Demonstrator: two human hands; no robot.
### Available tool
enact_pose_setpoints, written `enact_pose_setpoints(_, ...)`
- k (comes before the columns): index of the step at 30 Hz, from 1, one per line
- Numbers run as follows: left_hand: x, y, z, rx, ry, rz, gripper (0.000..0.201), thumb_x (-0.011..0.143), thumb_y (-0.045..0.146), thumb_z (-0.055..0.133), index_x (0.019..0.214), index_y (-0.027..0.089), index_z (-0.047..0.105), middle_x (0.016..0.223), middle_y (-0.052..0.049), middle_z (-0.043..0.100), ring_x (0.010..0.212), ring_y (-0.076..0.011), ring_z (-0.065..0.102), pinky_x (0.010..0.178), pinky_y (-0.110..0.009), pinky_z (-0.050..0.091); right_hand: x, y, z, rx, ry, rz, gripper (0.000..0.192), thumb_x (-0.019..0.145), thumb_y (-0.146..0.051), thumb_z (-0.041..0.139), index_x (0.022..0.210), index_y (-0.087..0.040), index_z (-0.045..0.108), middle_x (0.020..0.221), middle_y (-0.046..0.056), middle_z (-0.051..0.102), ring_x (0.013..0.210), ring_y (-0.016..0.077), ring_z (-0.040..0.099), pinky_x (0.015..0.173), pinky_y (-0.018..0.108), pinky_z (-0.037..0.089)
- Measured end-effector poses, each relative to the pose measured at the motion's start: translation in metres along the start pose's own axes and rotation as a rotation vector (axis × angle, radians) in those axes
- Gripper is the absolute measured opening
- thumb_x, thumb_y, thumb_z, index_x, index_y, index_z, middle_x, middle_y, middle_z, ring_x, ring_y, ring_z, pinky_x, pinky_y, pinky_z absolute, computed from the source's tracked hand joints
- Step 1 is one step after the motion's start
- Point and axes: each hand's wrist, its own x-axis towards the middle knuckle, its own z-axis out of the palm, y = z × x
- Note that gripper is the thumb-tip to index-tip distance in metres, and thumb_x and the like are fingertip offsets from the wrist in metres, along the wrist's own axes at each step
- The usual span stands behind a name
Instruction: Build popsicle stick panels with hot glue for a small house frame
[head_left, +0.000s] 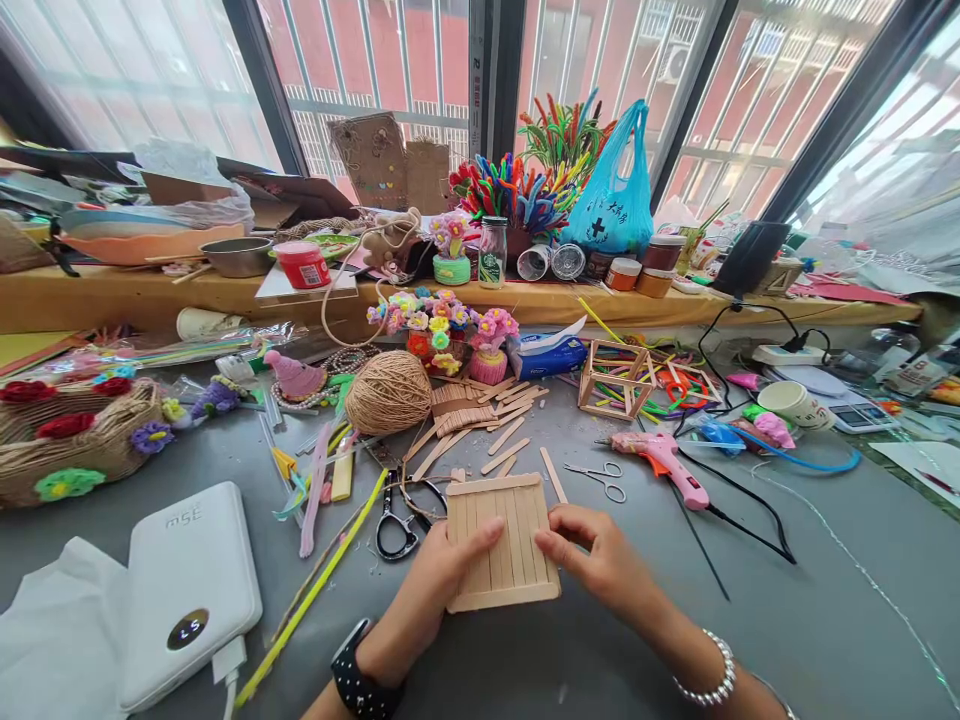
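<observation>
Between my hands is a square panel of popsicle sticks [517,555], its upright sticks laid side by side with one stick across the top and one across the bottom. My left hand [454,560] grips its left side, thumb flat on the face and fingers hidden behind. On the right edge, my right hand [589,550] pinches the panel between thumb and curled fingers. Loose popsicle sticks [506,440] lie just beyond it. Small silver scissors [600,480] rest to the right, and black-handled scissors [397,525] are beside my left hand.
A pink glue gun [667,465] with a black cord lies at right. Behind stand a twine ball [388,392] and a stick-built frame [616,378]. A white power bank [191,590] sits at left, near a yellow pipe cleaner [322,575]. A crowded ledge [300,310] runs along the windows.
</observation>
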Motion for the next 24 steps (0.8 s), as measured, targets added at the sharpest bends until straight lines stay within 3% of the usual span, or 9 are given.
enact_pose_setpoints(3, -0.0005, 0.0003, 0.0002, -0.015, -0.024, -0.005, 0.043, 0.060, 0.037, 0.071, 0.091, 0.010, 0.062, 0.085, -0.010, 0.069, 0.078, -0.0255, 0.064, 0.065, -0.029, 0.050, -0.0019, -0.0018, 0.0015, -0.013, -0.021, 0.022, 0.038, 0.081, -0.044, 0.042, 0.054, -0.018, 0.038, 0.055, -0.004, 0.035, 0.052, 0.0091, 0.034, 0.048, 0.022, 0.027)
enact_pose_setpoints(6, -0.0020, 0.0016, 0.0009, -0.054, -0.096, -0.023, 0.045, 0.063, 0.036, 0.068, 0.098, 0.009, 0.060, 0.086, -0.011, 0.069, 0.076, -0.0254, 0.064, 0.064, -0.030, 0.050, -0.0032, -0.0043, 0.0014, -0.023, -0.035, 0.007, 0.037, 0.083, -0.044, 0.038, 0.056, -0.019, 0.034, 0.056, -0.004, 0.034, 0.053, 0.0093, 0.032, 0.049, 0.023, 0.026)
enact_pose_setpoints(24, -0.0041, 0.0014, 0.0009, -0.130, -0.128, -0.055, 0.045, 0.070, 0.030, 0.063, 0.107, 0.007, 0.056, 0.092, -0.013, 0.068, 0.077, -0.0244, 0.064, 0.062, -0.028, 0.050, -0.0049, -0.0038, 0.0083, -0.075, 0.015, -0.103, 0.030, 0.089, -0.034, 0.029, 0.063, -0.020, 0.036, 0.064, -0.001, 0.042, 0.060, 0.0119, 0.041, 0.056, 0.024, 0.035)
